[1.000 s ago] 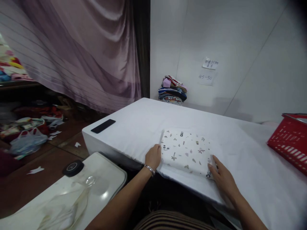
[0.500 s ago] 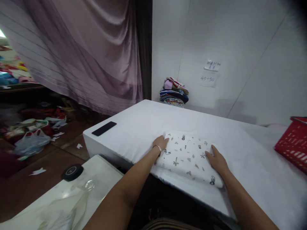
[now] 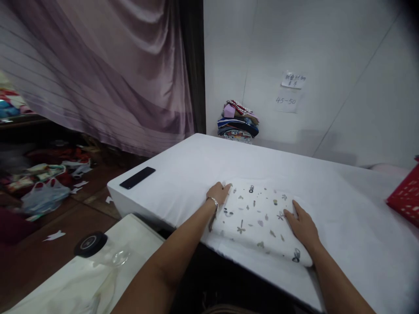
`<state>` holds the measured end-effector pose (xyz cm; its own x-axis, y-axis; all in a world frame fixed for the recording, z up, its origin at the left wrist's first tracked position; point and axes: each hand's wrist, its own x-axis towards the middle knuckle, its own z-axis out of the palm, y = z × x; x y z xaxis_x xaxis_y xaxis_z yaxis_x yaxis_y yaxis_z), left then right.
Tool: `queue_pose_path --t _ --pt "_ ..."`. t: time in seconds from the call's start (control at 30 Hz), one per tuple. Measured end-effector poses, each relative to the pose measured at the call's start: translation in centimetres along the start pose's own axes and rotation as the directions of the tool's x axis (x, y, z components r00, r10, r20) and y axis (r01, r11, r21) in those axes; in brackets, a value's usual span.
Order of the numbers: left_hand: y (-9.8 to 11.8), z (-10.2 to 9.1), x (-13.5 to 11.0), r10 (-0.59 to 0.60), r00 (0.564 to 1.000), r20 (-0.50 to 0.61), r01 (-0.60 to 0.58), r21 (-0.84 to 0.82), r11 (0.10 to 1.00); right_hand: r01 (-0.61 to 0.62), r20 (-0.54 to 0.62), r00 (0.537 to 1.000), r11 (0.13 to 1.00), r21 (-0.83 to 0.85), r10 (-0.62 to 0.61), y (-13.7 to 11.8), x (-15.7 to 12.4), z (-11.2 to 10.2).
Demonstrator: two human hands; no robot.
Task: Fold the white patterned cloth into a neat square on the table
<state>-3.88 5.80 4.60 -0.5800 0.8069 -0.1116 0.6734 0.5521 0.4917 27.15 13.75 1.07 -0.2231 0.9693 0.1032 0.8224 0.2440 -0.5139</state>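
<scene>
Right hand (image 3: 303, 224) spread, left hand (image 3: 218, 192) I can't tell; uneven tugging could drag this cloth (image 3: 253, 224) off the near edge of the table (image 3: 186, 174).

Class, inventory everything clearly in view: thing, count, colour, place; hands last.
Cloth-covered table: 1, white, centre
Folded printed fabric: 1, white, on table
Flat rectangle: 1, black, table's left corner
Perforated basket: 1, red, right edge
Folded fabric stack: 1, multicoloured, beyond table
Paper signs: 2, white, on pale wall
Draped curtain: 1, mauve, upper left
Smooth-topped stand: 1, white, lower left
Round disc: 1, black, on stand
Plastic bag: 1, translucent, on brown floor
Scattered scraps: several, white, on floor
Bracelet: 1, silver, left wrist
Left hand: 1, bare, fabric's left edge
Right hand: 1, bare, fabric's right side
</scene>
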Motion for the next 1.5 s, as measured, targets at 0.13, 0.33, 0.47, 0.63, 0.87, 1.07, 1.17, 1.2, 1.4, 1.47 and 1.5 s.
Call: queue_pose_path --t 0.13,0.33,0.47,0.63,0.87,1.07,1.17,1.2,1.4,1.47,1.5 --pt "0.3 0.7 0.6 0.041 0.999 -0.019 -0.040 0.062 0.997 0.002 0.001 1.000 0.999 0.037 -0.002 0.3 0.1 0.1" --pt "-0.2 1.2 0.6 0.054 0.997 -0.054 -0.050 0.061 0.997 -0.028 0.007 1.000 0.995 0.093 0.028 0.6 0.5 0.1" --pt "0.0 0.8 1.2 0.027 1.000 -0.015 -0.027 0.043 0.999 -0.070 0.016 0.998 0.988 0.140 0.068 0.6 0.7 -0.2" --pt "0.4 0.8 1.7 0.036 0.999 -0.007 -0.036 0.084 0.996 -0.107 0.015 0.994 0.977 0.185 0.106 1.0 1.0 -0.4" --pt "0.3 1.2 1.4 0.021 0.999 -0.031 -0.019 0.071 0.997 -0.114 0.015 0.993 0.966 0.230 0.114 1.7 1.6 -0.1" --pt "0.0 1.0 1.4 0.026 0.999 -0.046 -0.026 -0.012 1.000 -0.113 0.005 0.993 0.958 0.262 0.116 2.1 1.7 -0.1" --pt "-0.9 0.4 0.6 0.042 0.998 -0.039 -0.045 -0.086 0.995 -0.124 0.000 0.991 0.938 0.325 0.131 2.3 1.8 -0.1" --pt "-1.3 0.2 0.0 0.051 0.998 -0.025 -0.055 -0.152 0.987 -0.126 -0.004 0.991 0.929 0.349 0.136 2.4 1.8 -0.1" --pt "-4.0 0.6 -7.1 0.097 0.993 -0.071 -0.119 -0.486 0.866 -0.155 -0.014 0.984 0.892 0.425 0.177 2.6 1.7 -0.3" --pt "-4.6 1.4 -9.4 0.171 0.968 -0.183 -0.234 -0.420 0.877 -0.153 -0.031 0.982 0.888 0.433 0.184 2.4 1.5 -0.4" --pt "-4.8 1.9 -10.3 0.229 0.943 -0.240 -0.306 -0.361 0.881 -0.148 -0.039 0.982 0.887 0.437 0.184 2.3 1.4 -0.4"
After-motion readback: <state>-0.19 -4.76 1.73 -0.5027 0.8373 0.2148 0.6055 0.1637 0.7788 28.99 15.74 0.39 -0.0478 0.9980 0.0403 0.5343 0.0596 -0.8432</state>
